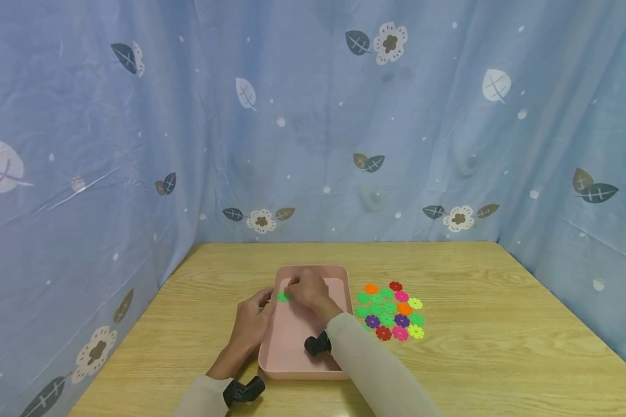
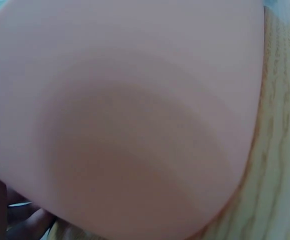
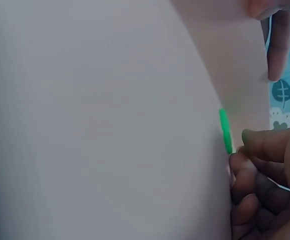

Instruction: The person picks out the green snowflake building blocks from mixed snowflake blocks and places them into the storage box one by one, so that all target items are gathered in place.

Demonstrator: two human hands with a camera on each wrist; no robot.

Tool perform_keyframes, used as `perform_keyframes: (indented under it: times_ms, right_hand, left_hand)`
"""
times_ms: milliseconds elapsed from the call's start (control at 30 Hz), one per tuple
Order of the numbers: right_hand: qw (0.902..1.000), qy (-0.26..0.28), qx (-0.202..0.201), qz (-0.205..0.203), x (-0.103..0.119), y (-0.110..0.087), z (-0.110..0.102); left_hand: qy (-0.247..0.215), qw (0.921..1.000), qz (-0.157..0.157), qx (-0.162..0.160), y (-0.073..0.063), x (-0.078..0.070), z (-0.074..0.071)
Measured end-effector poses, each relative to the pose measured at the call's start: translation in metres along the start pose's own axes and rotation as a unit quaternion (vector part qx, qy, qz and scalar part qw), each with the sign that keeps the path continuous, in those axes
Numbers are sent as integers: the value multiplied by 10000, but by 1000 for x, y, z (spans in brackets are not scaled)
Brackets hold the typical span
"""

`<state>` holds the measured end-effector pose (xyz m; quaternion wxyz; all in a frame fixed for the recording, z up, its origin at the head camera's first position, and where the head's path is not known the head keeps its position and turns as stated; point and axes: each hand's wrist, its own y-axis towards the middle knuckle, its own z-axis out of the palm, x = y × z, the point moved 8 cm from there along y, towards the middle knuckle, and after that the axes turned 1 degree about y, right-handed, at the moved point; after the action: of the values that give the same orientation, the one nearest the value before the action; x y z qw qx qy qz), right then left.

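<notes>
A pink tray (image 1: 292, 353) lies lengthwise on the table. My left hand (image 1: 251, 323) holds its left wall; in the right wrist view, one fingertip (image 3: 260, 7) reaches over the rim while another finger extends along the outside. Inside the tray's far left part is a green snowflake-shaped disc (image 1: 283, 296). My right hand (image 1: 309, 288) reaches into the tray, thumb and fingers curled together at the disc's right edge. From the right wrist, the same disc (image 3: 225, 131) shows edge-on beside the fingertips. The tray's outer wall (image 2: 135, 125) fills most of the left wrist view.
Right of the tray, several snowflake discs (image 1: 389, 307) in green, orange, red, pink, purple and yellow lie spread flat on the wooden table (image 1: 480, 324). My right forearm crosses the tray's near right corner. A blue patterned curtain (image 1: 313, 127) hangs behind and at both sides.
</notes>
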<state>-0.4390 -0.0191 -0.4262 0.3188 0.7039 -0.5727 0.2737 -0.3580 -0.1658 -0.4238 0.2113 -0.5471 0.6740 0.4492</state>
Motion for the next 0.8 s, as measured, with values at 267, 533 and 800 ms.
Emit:
perform_keyframes:
  times_ms: [267, 533, 800]
  right_hand:
    - [9982, 433, 347, -217, 6, 1, -4]
    - [9937, 807, 487, -601, 22, -4, -28]
    - [9890, 1361, -8, -571, 17, -11, -59]
  left_hand:
    - [3, 10000, 13, 22, 1, 1, 0]
    - [-19, 10000, 84, -23, 2, 0, 1]
    - [-45, 10000, 31, 37, 1, 0, 1]
